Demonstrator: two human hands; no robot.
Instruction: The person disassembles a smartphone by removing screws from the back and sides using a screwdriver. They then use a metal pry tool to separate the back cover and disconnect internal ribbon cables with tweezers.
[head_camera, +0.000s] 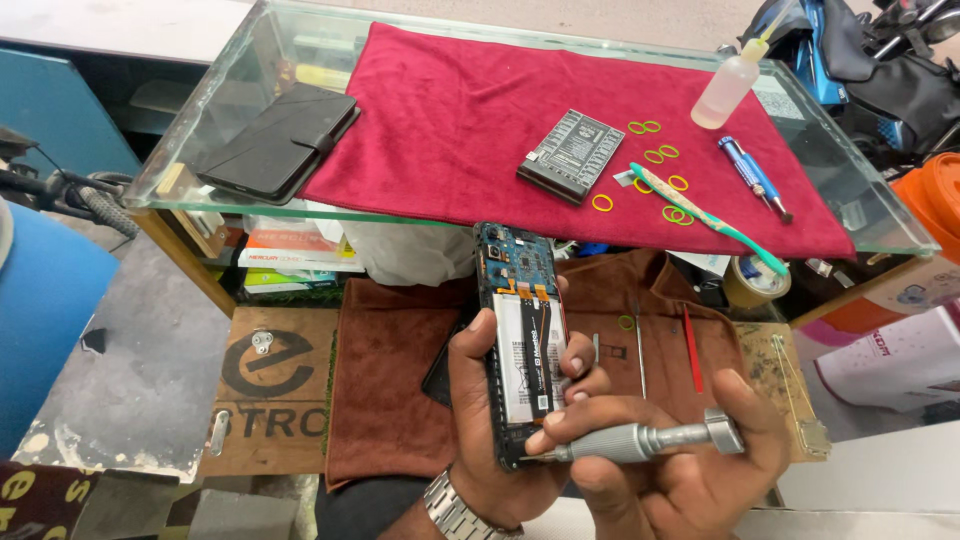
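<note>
My left hand (478, 420) grips an opened phone (522, 330) with its back off, so the blue circuit board and white battery show. My right hand (690, 470) holds a silver precision screwdriver (640, 440) whose tip touches the phone's lower edge. Both hands hover over a brown cloth (400, 390) below the glass tabletop. A metal watch (455, 510) sits on my left wrist.
A red towel (460, 110) covers the glass table (200, 150), carrying a black battery pack (572, 153), yellow rubber rings (660, 155), a toothbrush (705, 215), a blue screwdriver (752, 177) and a squeeze bottle (728, 88). A black wallet case (278, 140) lies at the left. Tape roll (755, 282) sits at the right.
</note>
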